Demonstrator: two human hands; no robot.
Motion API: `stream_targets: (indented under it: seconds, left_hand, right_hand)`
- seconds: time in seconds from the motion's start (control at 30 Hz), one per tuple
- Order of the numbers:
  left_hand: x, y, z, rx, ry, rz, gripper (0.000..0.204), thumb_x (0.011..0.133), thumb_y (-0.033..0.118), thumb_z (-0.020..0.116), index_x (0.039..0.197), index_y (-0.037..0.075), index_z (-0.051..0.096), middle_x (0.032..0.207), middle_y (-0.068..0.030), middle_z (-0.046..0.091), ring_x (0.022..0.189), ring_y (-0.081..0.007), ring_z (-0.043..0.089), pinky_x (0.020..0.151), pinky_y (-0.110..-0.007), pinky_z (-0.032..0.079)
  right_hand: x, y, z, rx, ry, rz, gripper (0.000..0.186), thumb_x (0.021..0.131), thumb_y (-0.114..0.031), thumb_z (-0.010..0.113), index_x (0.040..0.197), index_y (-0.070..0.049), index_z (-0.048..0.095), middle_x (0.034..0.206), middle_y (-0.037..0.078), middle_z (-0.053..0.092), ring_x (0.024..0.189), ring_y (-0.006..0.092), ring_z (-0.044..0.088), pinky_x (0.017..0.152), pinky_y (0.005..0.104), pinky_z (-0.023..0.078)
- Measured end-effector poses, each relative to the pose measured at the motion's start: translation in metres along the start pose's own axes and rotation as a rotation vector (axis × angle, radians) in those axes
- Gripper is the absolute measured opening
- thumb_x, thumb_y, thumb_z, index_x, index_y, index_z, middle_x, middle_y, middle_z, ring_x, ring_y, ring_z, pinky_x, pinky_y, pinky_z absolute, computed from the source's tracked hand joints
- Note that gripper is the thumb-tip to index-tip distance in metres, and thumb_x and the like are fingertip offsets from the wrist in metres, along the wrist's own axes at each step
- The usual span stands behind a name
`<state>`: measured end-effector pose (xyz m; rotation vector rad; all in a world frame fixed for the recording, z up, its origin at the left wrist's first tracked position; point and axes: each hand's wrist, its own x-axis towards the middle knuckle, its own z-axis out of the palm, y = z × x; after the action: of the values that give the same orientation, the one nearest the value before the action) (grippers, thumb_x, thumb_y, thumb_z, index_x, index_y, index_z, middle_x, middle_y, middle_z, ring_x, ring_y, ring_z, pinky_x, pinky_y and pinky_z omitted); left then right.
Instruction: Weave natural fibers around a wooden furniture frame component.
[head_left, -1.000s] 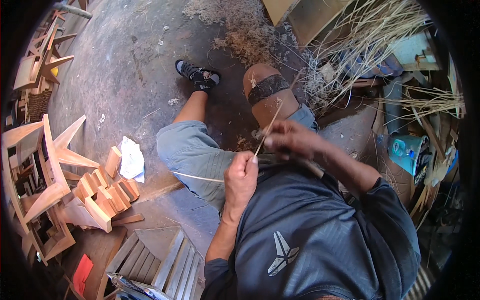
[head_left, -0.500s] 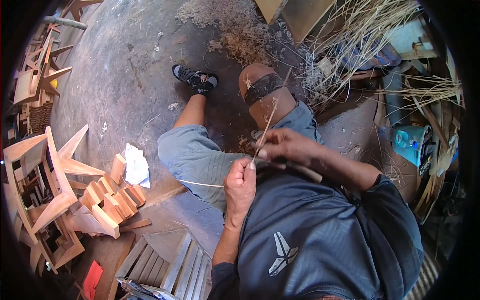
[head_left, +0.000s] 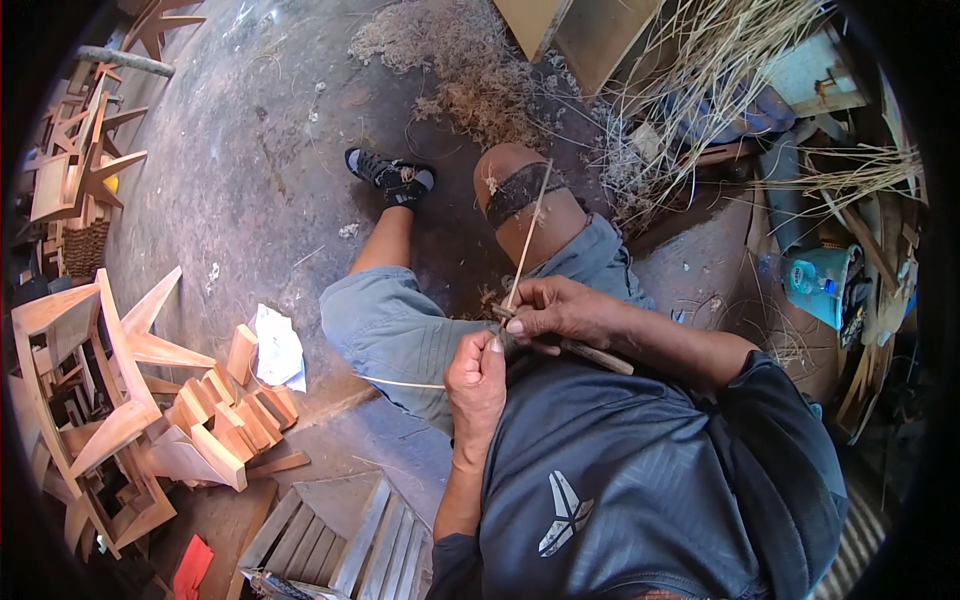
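A thin, pale cane strip (head_left: 528, 232) rises from between my hands toward my knee. My left hand (head_left: 475, 382) is closed around the strip, thumb on top, and a length of it (head_left: 400, 382) sticks out to the left across my thigh. My right hand (head_left: 562, 312) meets it just to the right, fingers curled around a tool with a wooden handle (head_left: 600, 358). The handle's end pokes out below that hand; the tool's working end is mostly hidden by the fingers, close to the strip. A dark band (head_left: 525, 188) is wrapped around my right knee.
A heap of long cane strips (head_left: 700, 70) lies at the upper right, near a blue bucket (head_left: 825, 285). Fine shavings (head_left: 460, 60) cover the floor ahead. At left stand wooden frames (head_left: 125, 420) and stacked wood blocks (head_left: 225, 410); a slatted wooden piece (head_left: 340, 535) sits at lower left.
My right hand has come down and in beside my left hand, and the tool's handle now shows more plainly. The strip's upper end has swung left.
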<state>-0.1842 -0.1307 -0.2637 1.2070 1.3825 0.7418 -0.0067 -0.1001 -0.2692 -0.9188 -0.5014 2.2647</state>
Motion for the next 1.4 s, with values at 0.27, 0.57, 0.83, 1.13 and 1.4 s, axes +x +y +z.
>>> stream_targets:
  seconds: [0.27, 0.57, 0.83, 1.13, 1.4]
  left_hand:
    - [-0.029, 0.003, -0.043, 0.207, -0.046, -0.042, 0.006, 0.086, 0.006, 0.055, 0.086, 0.001, 0.059, 0.07, 0.0039, 0.05, 0.064, -0.0041, 0.043, 0.058, -0.019, 0.036]
    - [0.037, 0.022, -0.181, 0.462, 0.645, 0.245, 0.022, 0.091, 0.022, 0.053, 0.086, 0.001, 0.053, 0.066, 0.0, 0.045, 0.064, -0.0069, 0.042, 0.056, -0.024, 0.036]
    - [0.093, 0.148, -0.069, -0.899, 0.511, 0.603, 0.031, 0.095, 0.036, 0.045, 0.078, 0.011, 0.043, 0.057, 0.0032, 0.032, 0.046, -0.0069, 0.029, 0.046, -0.023, 0.028]
    - [-0.005, 0.019, -0.195, -1.213, 0.516, 0.341, 0.02, 0.091, 0.028, 0.05, 0.076, 0.016, 0.047, 0.052, 0.0096, 0.035, 0.04, 0.0012, 0.03, 0.031, -0.014, 0.028]
    - [-0.01, 0.006, -0.243, 1.04, 1.091, -0.15, 0.041, 0.086, 0.018, 0.052, 0.121, -0.004, 0.046, 0.119, -0.0215, 0.052, 0.115, -0.0317, 0.047, 0.096, -0.042, 0.037]
  right_hand:
    - [-0.008, -0.045, -0.053, -0.157, 0.242, 0.006, 0.023, 0.082, -0.016, 0.066, 0.098, -0.006, 0.053, 0.071, 0.003, 0.056, 0.044, 0.0101, 0.048, 0.039, 0.0201, 0.035]
    - [0.011, -0.129, -0.007, -0.366, 0.347, -0.257, 0.024, 0.092, -0.032, 0.049, 0.089, -0.009, 0.055, 0.072, 0.0, 0.056, 0.061, 0.0073, 0.053, 0.047, 0.0226, 0.042]
    - [0.11, -0.058, 0.1, 0.334, -0.453, 0.018, 0.04, 0.09, -0.045, 0.051, 0.098, -0.006, 0.054, 0.067, -0.001, 0.051, 0.043, 0.0067, 0.038, 0.037, 0.0234, 0.031]
    - [0.108, -0.177, 0.019, 0.312, -0.075, -0.519, 0.013, 0.088, -0.02, 0.052, 0.095, -0.008, 0.051, 0.072, 0.0, 0.055, 0.047, 0.0081, 0.045, 0.043, 0.0247, 0.04]
    - [0.095, -0.153, 0.065, 0.099, 0.119, -0.583, 0.015, 0.087, -0.017, 0.055, 0.095, -0.005, 0.054, 0.07, 0.005, 0.058, 0.047, 0.0126, 0.052, 0.039, 0.0264, 0.041]
